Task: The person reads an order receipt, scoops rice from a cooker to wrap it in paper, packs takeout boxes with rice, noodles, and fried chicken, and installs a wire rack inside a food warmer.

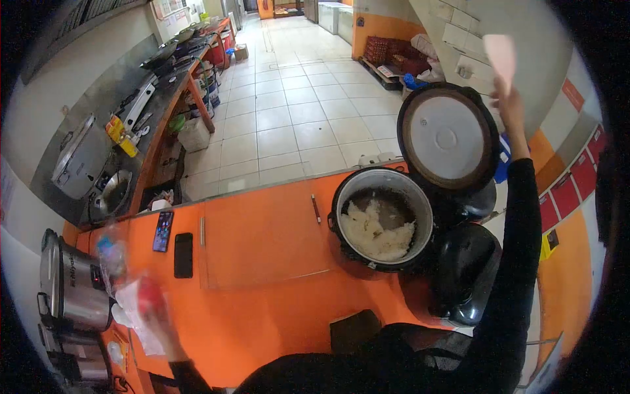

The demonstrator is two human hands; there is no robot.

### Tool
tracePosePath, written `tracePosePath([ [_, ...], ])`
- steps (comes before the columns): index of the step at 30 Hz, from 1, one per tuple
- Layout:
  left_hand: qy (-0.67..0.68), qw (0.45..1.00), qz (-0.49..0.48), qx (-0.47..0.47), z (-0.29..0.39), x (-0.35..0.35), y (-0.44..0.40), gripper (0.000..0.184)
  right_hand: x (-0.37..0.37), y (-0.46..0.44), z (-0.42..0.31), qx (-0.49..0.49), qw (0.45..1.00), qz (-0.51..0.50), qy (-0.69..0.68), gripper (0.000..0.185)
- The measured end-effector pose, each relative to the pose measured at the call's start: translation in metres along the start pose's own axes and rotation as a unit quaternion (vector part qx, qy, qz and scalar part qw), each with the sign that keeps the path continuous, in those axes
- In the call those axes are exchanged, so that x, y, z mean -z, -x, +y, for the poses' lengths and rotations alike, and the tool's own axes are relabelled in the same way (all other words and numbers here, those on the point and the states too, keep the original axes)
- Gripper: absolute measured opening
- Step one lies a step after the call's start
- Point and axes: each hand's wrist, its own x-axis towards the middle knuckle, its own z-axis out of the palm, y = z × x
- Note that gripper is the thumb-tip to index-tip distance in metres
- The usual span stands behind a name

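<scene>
Pink paddle [501,59], clamped in the lifted right hand [510,108], seems best held firmly and clear of the raised lid [449,148] near the pot [422,213] of rice [371,230]; whether the blurred left hand [159,322] grips the red thing [150,295] beside it, I cannot tell.

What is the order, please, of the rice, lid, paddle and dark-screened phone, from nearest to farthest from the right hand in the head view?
1. Paddle: held in the right hand.
2. Lid: just left of the hand.
3. Rice: in the open pot.
4. Dark-screened phone: far left.
</scene>
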Motion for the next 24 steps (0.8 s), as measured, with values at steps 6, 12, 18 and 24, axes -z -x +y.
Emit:
tracePosePath([
  [6,0.011,0.972,-0.231,0.035,-0.034,-0.140,0.054,0.086,0.020,0.129,-0.082,0.211,0.973,-0.056,0.070,0.038],
  [12,0.197,0.908,-0.338,0.152,-0.025,-0.279,0.108,0.098,-0.029,0.250,-0.087,0.303,0.814,-0.457,0.192,0.022],
  [18,0.192,0.925,-0.329,0.006,-0.037,-0.382,0.132,0.095,-0.070,0.246,-0.048,0.199,0.745,-0.569,0.285,0.032],
  [24,0.156,0.934,-0.311,-0.085,-0.061,-0.425,0.142,0.093,-0.103,0.256,-0.014,0.244,0.744,-0.588,0.204,0.042],
])
